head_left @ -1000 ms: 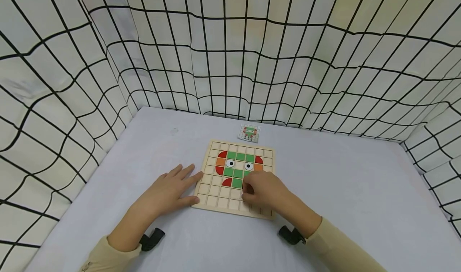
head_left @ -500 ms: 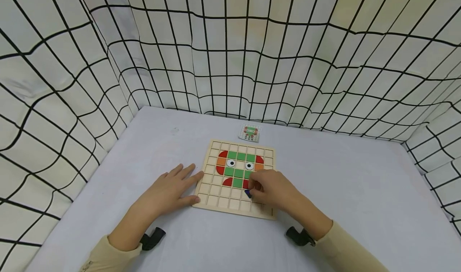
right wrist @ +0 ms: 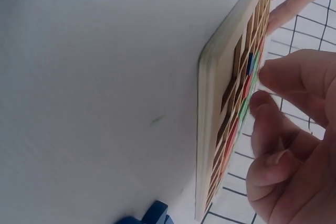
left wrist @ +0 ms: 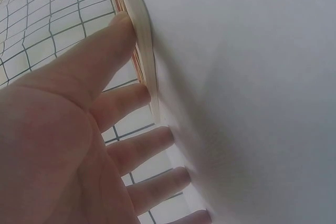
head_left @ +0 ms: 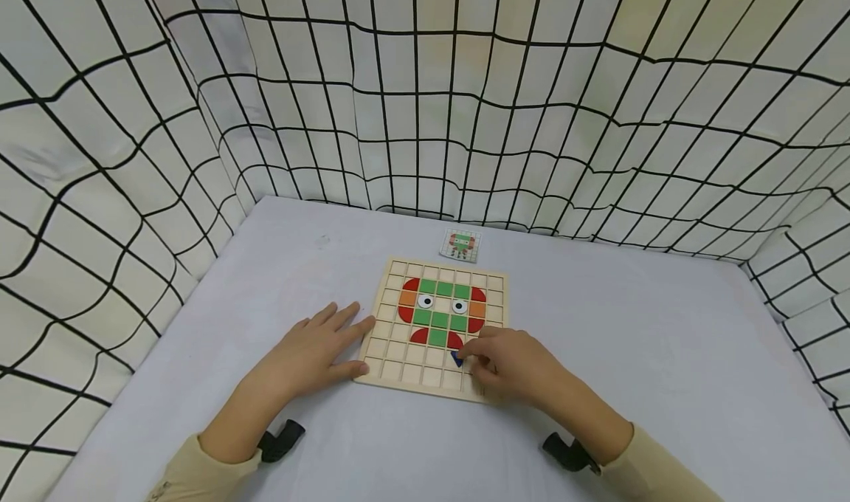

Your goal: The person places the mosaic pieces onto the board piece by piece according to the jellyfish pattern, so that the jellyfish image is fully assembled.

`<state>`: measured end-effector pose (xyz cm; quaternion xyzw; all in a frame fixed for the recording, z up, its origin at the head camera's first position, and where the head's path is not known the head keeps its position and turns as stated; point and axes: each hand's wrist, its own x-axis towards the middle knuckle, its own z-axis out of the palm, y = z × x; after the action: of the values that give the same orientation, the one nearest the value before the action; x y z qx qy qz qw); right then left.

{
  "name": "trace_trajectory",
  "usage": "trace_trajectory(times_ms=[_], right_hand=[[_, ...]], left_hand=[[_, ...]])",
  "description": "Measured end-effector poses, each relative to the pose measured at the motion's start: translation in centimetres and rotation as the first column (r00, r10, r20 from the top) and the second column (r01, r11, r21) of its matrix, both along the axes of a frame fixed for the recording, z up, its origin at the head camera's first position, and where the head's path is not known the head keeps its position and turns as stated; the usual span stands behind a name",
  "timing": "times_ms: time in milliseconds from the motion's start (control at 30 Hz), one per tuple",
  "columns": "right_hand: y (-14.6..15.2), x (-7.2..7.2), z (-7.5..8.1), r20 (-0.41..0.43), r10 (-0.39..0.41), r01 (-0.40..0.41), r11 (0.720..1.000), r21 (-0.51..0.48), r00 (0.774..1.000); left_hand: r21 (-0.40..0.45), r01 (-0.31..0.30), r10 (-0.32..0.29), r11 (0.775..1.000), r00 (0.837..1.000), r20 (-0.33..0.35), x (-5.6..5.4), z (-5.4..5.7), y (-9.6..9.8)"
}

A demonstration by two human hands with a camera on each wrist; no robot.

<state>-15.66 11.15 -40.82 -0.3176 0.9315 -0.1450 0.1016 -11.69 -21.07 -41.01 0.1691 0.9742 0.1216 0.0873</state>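
Observation:
A wooden grid board (head_left: 398, 373) lies flat on the white table. Red, orange and green tiles and two eye tiles fill part of its grid in a face-like pattern. Just below the lower right red tile (head_left: 454, 339) sits a small blue triangular tile (head_left: 457, 359). The right hand (head_left: 514, 362) is over the board's lower right, its index fingertip at the blue tile. In the right wrist view its thumb and index finger (right wrist: 286, 74) are apart, with nothing gripped between them. The left hand (head_left: 315, 354) lies spread, with fingertips against the board's left edge.
A small pattern card (head_left: 461, 245) lies behind the board, showing a similar figure. Black-lined netting (head_left: 415, 140) over pale cloth walls in the table's back and sides. A dark blue object (right wrist: 155, 213) shows at the bottom of the right wrist view.
The right hand has drawn right and slightly down. It has released the blue tile, which now shows on the board beside the fingertip, and uncovered the red tiles. The left hand stays still.

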Motion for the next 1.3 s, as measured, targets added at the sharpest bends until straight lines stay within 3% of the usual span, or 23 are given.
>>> trace_trajectory(times_ms=[433, 600, 733, 833, 1033, 1300], right_hand=[[0.2, 0.1, 0.0, -0.018, 0.011, -0.011, 1.0, 0.005, 1.0], [1.6, -0.3, 0.5, 0.057, 0.001, 0.006, 0.992, -0.126, 0.998], [3.8, -1.0, 1.0, 0.162, -0.022, 0.066, 0.96, -0.273, 0.987], [5.7, -1.5, 1.2, 0.199, -0.079, 0.141, 0.937, -0.32, 0.977], [9.2, -1.6, 1.0, 0.206, -0.201, 0.26, 0.91, -0.323, 0.958], [11.3, -1.3, 0.1, 0.216, -0.24, 0.291, 0.923, -0.25, 0.946]], left_hand=[[0.003, 0.007, -0.007, 1.0, 1.0, -0.007, 0.1, 0.0, 0.0], [0.006, 0.008, -0.008, 1.0, 1.0, -0.005, 0.1, 0.0, 0.0], [0.002, 0.013, -0.013, 1.0, 1.0, -0.013, 0.1, 0.0, 0.0], [-0.001, 0.014, -0.014, 1.0, 1.0, -0.017, 0.0, -0.1, -0.1], [-0.002, 0.014, -0.014, 1.0, 1.0, -0.013, 0.1, 0.0, 0.0], [-0.005, 0.004, -0.004, 1.0, 1.0, -0.006, 0.0, -0.1, -0.1]])
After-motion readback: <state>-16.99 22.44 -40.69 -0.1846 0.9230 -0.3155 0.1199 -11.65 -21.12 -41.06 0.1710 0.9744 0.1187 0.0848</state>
